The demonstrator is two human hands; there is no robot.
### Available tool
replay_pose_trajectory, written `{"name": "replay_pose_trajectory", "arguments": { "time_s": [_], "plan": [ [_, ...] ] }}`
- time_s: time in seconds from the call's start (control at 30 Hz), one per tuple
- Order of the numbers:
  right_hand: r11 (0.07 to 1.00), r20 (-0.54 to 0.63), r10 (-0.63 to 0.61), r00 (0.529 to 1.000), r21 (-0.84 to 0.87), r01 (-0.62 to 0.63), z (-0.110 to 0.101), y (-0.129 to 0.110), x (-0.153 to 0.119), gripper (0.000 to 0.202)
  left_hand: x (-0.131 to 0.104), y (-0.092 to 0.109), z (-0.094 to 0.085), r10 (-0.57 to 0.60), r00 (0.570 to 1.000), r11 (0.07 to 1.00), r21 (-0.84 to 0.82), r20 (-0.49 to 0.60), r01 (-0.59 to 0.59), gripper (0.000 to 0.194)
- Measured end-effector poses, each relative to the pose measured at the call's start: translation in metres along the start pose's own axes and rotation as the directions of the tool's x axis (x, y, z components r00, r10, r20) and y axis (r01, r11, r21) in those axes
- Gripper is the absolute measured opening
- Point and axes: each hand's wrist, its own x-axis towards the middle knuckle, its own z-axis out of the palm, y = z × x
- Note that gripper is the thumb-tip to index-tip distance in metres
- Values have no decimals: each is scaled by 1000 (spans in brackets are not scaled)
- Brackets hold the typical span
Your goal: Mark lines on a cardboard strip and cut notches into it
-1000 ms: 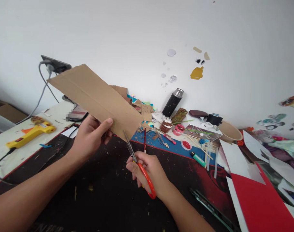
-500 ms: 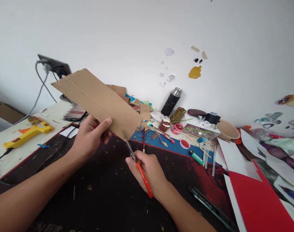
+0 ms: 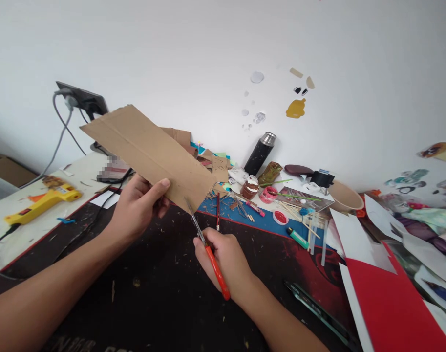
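A long brown cardboard piece (image 3: pixel 153 151) is held up at a slant above the dark mat (image 3: pixel 164 293). My left hand (image 3: pixel 138 203) pinches its lower edge, thumb on the near face and the other fingers behind. Closed around the handles of orange-handled scissors (image 3: pixel 217 271) is my right hand (image 3: pixel 226 261). The scissor blades point up and to the left, and their tips lie at the cardboard's lower edge, near its right end. Part of the blades may be hidden behind the cardboard.
A yellow glue gun (image 3: pixel 43 203) lies at the left. Behind the mat stand a black flask (image 3: pixel 260 153) and small jars (image 3: pixel 249 187), with sticks and scraps around them. A utility knife (image 3: pixel 318 313) and red paper (image 3: pixel 394 303) are on the right.
The scissor handles have drawn closer together as my right hand tightened and shifted slightly. The cardboard and my left hand have hardly moved.
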Motion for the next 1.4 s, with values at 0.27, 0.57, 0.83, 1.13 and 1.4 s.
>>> {"name": "replay_pose_trajectory", "arguments": {
  "time_s": [0.27, 0.57, 0.83, 1.13, 1.4],
  "plan": [
    [1000, -13, -2, 1000, -6, 2, 2, 1, 1, 38, 0, -1, -1, -10, 1000, 1000, -1, -6, 10, 46],
    [990, 78, -18, 997, 141, 7, -5, 9, -1, 29, 0, -1, -1, -13, 1000, 1000, -9, 0, 13, 44],
    [980, 93, -11, 996, 200, -8, -3, 13, 0, 52, 1, 5, 1, 12, 1000, 999, -45, -13, -13, 49],
    [932, 214, -14, 977, 357, -65, -11, 5, 0, 70, 1, 9, 1, 47, 998, 996, -71, -30, -49, 47],
    [951, 168, 36, 985, 296, -85, -8, 5, -1, 66, -2, 11, 4, 45, 999, 997, -67, 10, -44, 51]
  ]
}}
